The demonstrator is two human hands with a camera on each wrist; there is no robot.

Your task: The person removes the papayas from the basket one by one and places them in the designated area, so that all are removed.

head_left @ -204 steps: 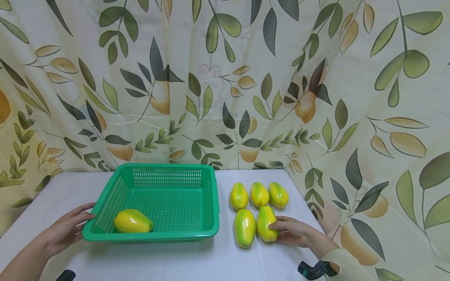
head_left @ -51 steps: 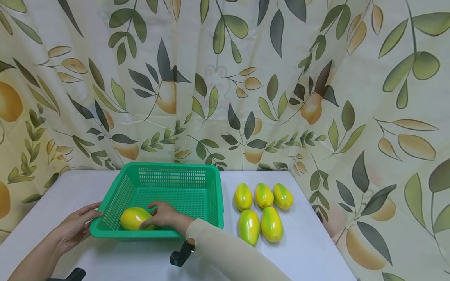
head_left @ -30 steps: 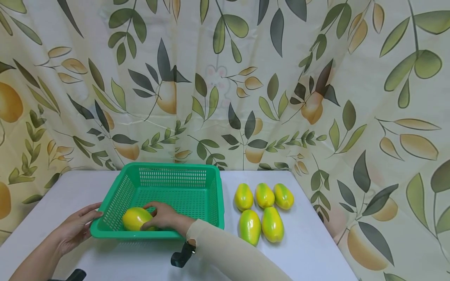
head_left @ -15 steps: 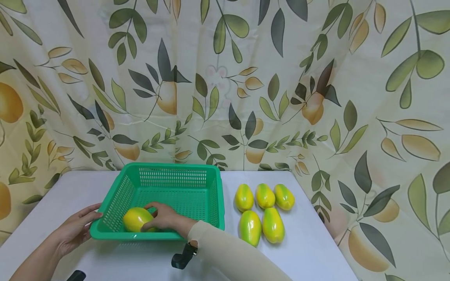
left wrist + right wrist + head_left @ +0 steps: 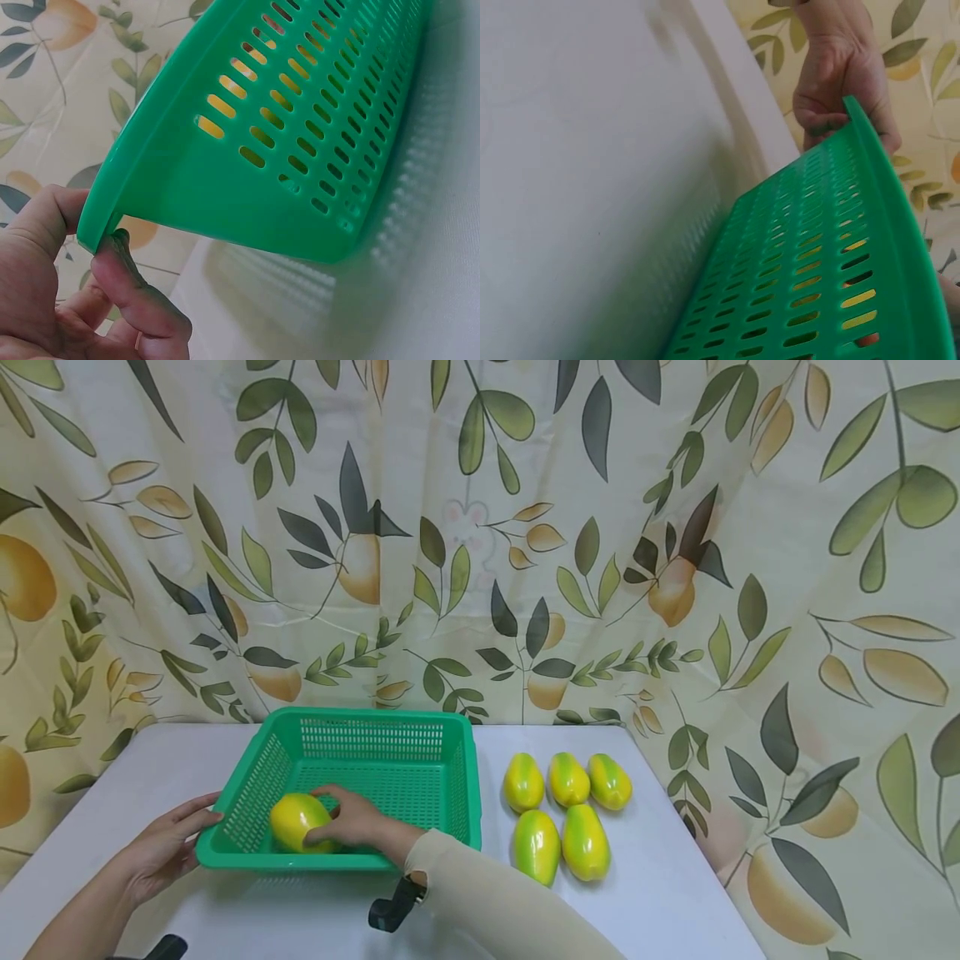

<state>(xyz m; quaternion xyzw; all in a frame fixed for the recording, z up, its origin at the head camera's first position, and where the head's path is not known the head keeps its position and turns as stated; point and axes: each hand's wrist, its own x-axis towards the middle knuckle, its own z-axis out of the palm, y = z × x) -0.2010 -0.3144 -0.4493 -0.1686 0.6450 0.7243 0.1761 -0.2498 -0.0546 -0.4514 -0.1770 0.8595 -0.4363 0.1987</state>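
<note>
In the head view a green plastic basket with slotted walls stands on the table. A glossy yellow-green papaya is in its near-left part. My right hand reaches over the near rim and grips the papaya's right end between thumb and fingers. At the basket's left front corner, my left hand holds the rim. The left wrist view shows that rim pinched between thumb and fingers. The right wrist view shows the basket's outer wall, with yellow glimpsed through the slots; the right hand's grip is hidden there.
Right of the basket several papayas lie on the white-covered table: three in a back row, two in front, a left one and a right one. A leaf-print curtain hangs behind the table.
My right hand has left the front-right papaya on the table and moved left to the one in the basket. That papaya has just shifted slightly up and right. My left hand stays at the rim.
</note>
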